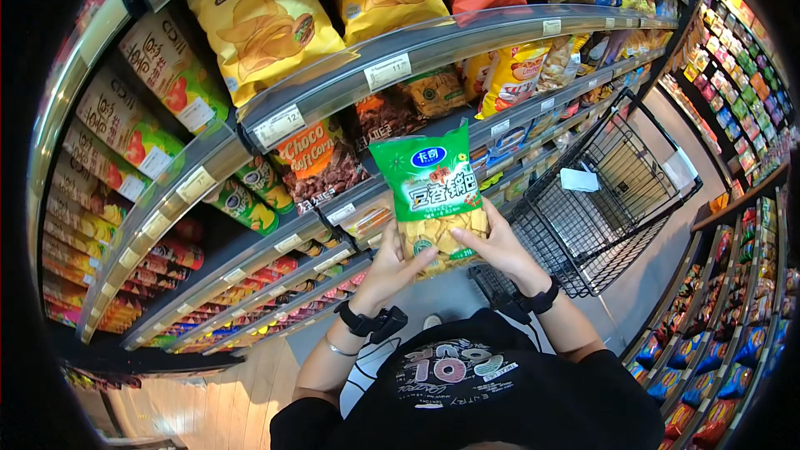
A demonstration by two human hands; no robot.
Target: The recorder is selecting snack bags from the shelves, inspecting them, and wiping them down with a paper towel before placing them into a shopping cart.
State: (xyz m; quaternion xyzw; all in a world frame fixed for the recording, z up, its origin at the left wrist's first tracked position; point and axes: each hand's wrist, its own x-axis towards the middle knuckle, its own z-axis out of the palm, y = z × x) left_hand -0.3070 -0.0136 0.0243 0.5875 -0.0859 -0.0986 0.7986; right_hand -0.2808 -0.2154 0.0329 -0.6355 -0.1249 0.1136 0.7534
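Observation:
Between my two hands I hold a green snack bag (431, 200) with a clear lower part, through which pale yellow chips show. Its printed front faces up towards me. My left hand (395, 262) grips the bag's lower left side, thumb across the front. On the lower right side is my right hand (500, 240), its thumb also lying on the front. Just behind the bag, the shelf carries brown bags of chocolate corn snacks (319, 165) and a bag of brown snacks (434, 92).
Large yellow potato chip bags (262, 28) fill the upper shelf. Carton-like snack packs (175, 78) stand at the left. A black wire shopping cart (594, 219) with a white paper (579, 180) on it is to my right. More snack shelves (706, 331) line the aisle's right side.

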